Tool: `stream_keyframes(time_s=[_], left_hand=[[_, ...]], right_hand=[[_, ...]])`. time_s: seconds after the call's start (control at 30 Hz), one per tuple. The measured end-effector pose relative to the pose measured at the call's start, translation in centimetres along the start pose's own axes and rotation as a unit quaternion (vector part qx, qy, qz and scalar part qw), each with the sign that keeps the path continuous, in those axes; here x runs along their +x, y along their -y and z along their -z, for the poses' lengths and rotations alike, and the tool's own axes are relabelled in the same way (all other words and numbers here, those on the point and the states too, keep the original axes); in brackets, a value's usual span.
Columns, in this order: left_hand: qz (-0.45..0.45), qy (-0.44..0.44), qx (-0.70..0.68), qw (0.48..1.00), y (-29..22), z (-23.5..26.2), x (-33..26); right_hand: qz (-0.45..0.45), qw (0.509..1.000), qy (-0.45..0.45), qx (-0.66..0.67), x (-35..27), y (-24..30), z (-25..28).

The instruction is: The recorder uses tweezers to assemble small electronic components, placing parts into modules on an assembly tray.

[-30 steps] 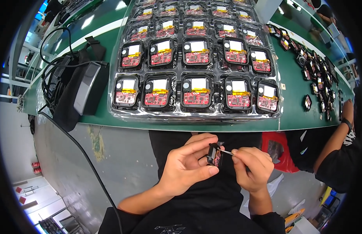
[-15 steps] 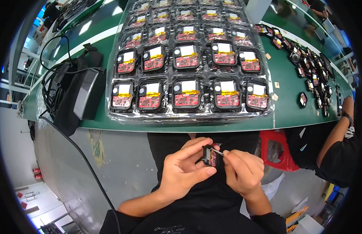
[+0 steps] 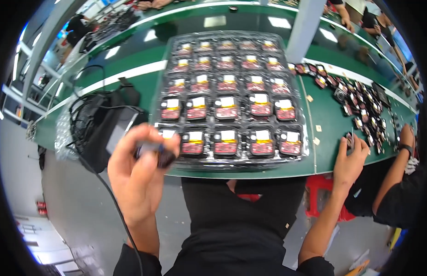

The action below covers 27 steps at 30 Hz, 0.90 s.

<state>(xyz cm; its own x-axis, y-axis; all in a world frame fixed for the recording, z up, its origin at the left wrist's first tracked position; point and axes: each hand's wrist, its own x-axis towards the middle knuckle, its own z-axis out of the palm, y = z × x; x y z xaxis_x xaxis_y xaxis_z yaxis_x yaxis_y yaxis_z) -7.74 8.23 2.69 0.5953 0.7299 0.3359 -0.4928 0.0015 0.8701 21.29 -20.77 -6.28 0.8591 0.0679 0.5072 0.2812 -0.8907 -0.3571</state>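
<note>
My left hand point(image 3: 139, 172) is raised in front of the tray's near left corner. Its thumb and fingers close on a small black-cased device point(image 3: 164, 156), blurred by motion. On the table at the right, my right hand point(image 3: 350, 161) has thumb and fingers round a small device with a red circuit board point(image 3: 349, 138). A thin light line by those fingers looks like the slim metal tool point(image 3: 352, 130). The clear plastic tray point(image 3: 245, 163) holds rows of black-cased devices point(image 3: 226, 141) with red boards, yellow strips and white blocks.
A heap of similar small devices point(image 3: 360, 103) lies on the green table point(image 3: 310, 161) at the right. A black bag with cables point(image 3: 101, 119) is at the left; one cable hangs past the table's edge. A co-worker's arm point(image 3: 397, 165) rests at the far right, near a red stool point(image 3: 313, 202).
My hands have parted from in front of my body. The left has risen left toward the tray with the device; the right has reached to a lone device on the table. The view has shifted.
</note>
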Motion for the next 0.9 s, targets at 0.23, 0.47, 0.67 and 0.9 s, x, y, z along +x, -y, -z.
stream_keyframes(time_s=[0.23,0.47,0.67,0.9], left_hand=[[0.008,0.055,0.317,0.947,-0.7,1.6,10.6],[0.05,0.091,0.485,0.868,2.3,4.1,13.8],[-0.056,0.131,0.545,0.827,2.3,3.8,13.9],[-0.05,0.187,0.573,0.796,1.7,3.7,14.5]], right_hand=[[-0.001,0.999,0.037,-0.007,-0.9,1.7,0.0],[0.025,0.999,0.021,0.012,-1.1,1.4,0.1],[0.03,0.998,0.035,0.042,-1.1,1.7,0.2],[0.05,0.997,0.031,0.049,-1.1,1.3,-0.1]])
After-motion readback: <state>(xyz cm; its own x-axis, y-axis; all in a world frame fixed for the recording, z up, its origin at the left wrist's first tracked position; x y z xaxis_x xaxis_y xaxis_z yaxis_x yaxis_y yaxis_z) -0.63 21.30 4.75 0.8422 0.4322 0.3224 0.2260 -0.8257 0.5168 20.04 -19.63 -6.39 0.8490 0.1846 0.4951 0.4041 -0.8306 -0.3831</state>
